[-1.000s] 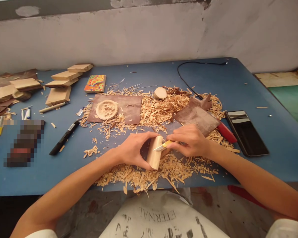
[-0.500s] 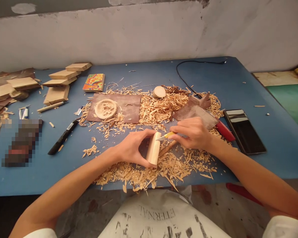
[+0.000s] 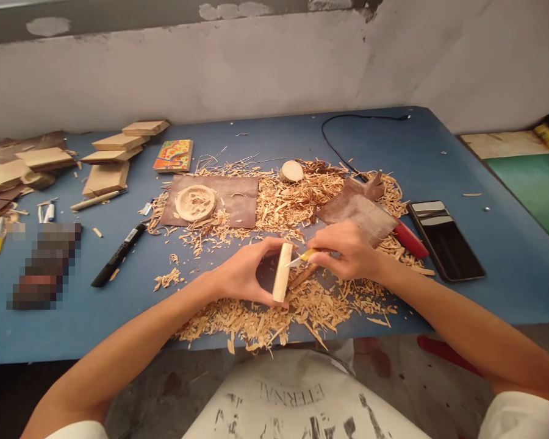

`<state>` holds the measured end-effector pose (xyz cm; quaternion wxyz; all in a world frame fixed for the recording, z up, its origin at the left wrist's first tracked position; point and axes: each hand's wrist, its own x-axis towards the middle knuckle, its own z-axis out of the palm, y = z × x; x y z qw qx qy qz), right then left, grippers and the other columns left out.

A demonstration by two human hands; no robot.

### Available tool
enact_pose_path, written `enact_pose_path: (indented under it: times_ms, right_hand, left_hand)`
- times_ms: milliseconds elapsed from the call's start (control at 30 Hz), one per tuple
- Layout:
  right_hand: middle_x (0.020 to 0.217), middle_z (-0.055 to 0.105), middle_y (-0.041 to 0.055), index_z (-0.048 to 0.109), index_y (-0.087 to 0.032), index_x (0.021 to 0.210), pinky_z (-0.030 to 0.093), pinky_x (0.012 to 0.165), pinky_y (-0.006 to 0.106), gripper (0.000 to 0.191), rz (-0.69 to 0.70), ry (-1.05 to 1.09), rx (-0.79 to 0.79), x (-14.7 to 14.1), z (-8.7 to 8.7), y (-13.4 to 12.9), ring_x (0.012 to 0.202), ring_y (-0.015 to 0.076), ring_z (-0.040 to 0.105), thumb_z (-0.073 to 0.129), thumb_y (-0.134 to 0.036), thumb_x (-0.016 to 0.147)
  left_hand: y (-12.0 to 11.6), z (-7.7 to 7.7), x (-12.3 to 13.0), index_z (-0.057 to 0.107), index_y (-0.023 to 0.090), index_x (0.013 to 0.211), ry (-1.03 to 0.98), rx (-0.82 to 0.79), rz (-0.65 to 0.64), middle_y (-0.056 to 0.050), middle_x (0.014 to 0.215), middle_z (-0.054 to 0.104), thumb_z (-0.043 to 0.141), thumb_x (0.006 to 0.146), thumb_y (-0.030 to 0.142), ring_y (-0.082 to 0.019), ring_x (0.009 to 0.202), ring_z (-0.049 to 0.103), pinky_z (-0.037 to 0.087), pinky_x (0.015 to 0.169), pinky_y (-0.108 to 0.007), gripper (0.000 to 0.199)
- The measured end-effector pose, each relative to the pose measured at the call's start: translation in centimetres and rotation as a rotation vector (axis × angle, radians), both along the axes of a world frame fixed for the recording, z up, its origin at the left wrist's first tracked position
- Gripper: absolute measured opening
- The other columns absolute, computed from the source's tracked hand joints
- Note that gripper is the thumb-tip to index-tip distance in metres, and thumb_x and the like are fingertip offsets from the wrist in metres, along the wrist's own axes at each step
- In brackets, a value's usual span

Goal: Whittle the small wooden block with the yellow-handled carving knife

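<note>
The wooden block [image 3: 282, 273] is gripped by the left hand [image 3: 244, 271] above the bench's near edge. The yellow knife [image 3: 307, 255] is clasped in the right hand [image 3: 348, 249].

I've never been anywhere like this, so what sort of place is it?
Probably a small woodcarving workshop: wood shavings litter the blue table, cut wooden blocks lie to one side, and the right hand holds a yellow-handled blade at a wood piece.
</note>
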<state>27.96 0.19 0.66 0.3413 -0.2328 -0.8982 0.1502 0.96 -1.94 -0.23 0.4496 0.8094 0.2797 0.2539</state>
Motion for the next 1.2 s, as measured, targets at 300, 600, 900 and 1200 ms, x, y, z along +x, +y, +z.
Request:
enact_pose_path:
  times_ms: [300,600,900,1200]
  right_hand:
    - [0.059,0.056,-0.0034,0.067,-0.016,0.083,0.032,0.058,0.027,0.032,0.037,-0.037,-0.009,-0.5,-0.9,-0.1,0.053,0.0102,0.049,0.057,-0.04,0.103]
    - [0.062,0.059,-0.0025,0.066,-0.017,0.083,0.034,0.059,0.026,0.035,0.009,-0.053,-0.012,-0.7,-1.0,0.2,0.055,0.0103,0.052,0.055,-0.042,0.104]
    - [0.066,0.065,0.0002,0.068,-0.016,0.085,0.037,0.06,0.027,0.032,-0.07,-0.076,0.091,0.5,-1.4,1.5,0.058,0.0121,0.057,0.059,-0.042,0.102]
    - [0.063,0.064,-0.0004,0.068,-0.018,0.08,0.035,0.057,0.03,0.032,-0.182,-0.094,0.227,1.4,-1.2,1.9,0.056,0.0131,0.058,0.064,-0.045,0.097]
  left_hand:
    - [0.0,0.2,0.0,0.044,0.023,0.139,0.05,0.033,-0.03,-0.015,0.137,0.064,0.093,0.061,0.053,-0.034,0.122,0.067,0.055,0.103,-0.048,0.097]
    - [0.0,0.3,0.0,0.047,0.023,0.134,0.104,0.108,0.017,-0.013,0.13,0.068,0.089,0.064,0.055,-0.031,0.113,0.07,0.057,0.096,-0.045,0.088]
    - [0.1,0.5,0.1,0.048,0.021,0.133,0.072,0.075,0.023,-0.013,0.125,0.07,0.09,0.062,0.052,-0.03,0.108,0.072,0.058,0.095,-0.045,0.088]
    - [0.1,0.7,-0.1,0.05,0.021,0.136,0.078,0.02,0.03,-0.014,0.127,0.071,0.09,0.061,0.055,-0.032,0.112,0.071,0.057,0.098,-0.048,0.092]
